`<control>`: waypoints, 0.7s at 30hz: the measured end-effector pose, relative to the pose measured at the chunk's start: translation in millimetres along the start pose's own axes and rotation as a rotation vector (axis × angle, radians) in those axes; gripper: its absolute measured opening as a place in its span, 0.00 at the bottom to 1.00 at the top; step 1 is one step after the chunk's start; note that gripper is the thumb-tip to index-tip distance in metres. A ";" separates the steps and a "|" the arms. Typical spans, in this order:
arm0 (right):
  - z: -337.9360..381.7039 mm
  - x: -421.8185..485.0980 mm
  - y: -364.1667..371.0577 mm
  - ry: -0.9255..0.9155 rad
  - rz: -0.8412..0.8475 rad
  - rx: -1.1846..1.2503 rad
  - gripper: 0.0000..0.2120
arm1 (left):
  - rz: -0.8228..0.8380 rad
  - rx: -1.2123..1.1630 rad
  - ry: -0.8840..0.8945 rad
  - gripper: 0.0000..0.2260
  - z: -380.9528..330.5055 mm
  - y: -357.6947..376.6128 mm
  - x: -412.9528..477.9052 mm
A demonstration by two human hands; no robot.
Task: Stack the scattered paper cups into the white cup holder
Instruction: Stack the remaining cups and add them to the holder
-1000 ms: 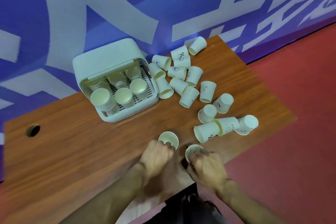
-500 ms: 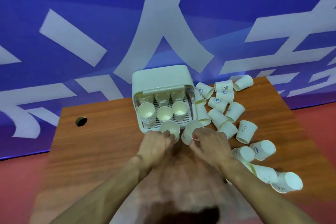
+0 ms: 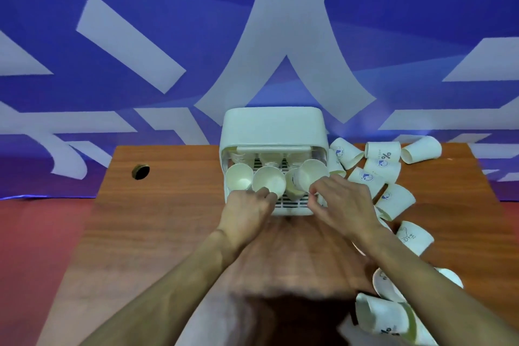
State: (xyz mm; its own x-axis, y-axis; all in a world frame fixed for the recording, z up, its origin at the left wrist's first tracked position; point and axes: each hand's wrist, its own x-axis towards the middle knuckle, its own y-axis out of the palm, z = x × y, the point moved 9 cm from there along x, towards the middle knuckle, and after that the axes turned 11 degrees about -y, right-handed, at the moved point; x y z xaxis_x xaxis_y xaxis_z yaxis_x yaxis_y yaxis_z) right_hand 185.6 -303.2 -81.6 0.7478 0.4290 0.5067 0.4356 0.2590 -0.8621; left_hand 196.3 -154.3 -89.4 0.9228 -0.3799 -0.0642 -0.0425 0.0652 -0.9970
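Both bare forearms are stretching from the near edge toward the far middle, drawing close together. The left hand [image 3: 247, 209] is pinching a tilted cup [image 3: 269, 181] with curled fingers. The right hand [image 3: 346, 205], just to its right, is gripping a second cup [image 3: 310, 174].

- Bench [image 3: 168, 219]: reddish-brown wood grain, smooth, with a faint sheen.
- White cup holder [image 3: 273, 126]: smooth moulded plastic, satin rather than glossy.
- Paper cups [image 3: 396, 201]: thin matt paper, cream-white, with small blue printed marks.
- Backdrop [image 3: 140, 36]: flat, matt blue with white print.
- Floor [image 3: 42, 233]: matt red, even surface.
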 end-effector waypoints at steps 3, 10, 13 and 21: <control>-3.7 -1.2 19.8 -0.072 0.048 0.047 0.08 | 0.017 -0.012 -0.016 0.19 0.1 5.7 6.6; -10.4 -2.2 69.2 -0.091 0.237 0.114 0.06 | 0.106 0.048 -0.017 0.19 -0.7 27.1 20.2; -12.3 -2.7 82.7 -0.082 0.312 0.116 0.03 | 0.124 0.060 -0.013 0.18 -4.1 36.2 27.8; -6.4 -5.1 108.1 -0.067 0.497 0.093 0.05 | 0.259 0.168 -0.033 0.10 -13.2 66.8 43.7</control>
State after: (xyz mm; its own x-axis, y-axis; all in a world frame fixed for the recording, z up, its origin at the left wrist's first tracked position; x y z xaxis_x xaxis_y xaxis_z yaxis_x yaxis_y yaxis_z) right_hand 232.1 -282.9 -177.4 0.8183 0.5736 0.0370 -0.0138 0.0841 -0.9964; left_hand 228.7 -178.7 -159.4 0.9017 -0.3006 -0.3108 -0.2163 0.3090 -0.9262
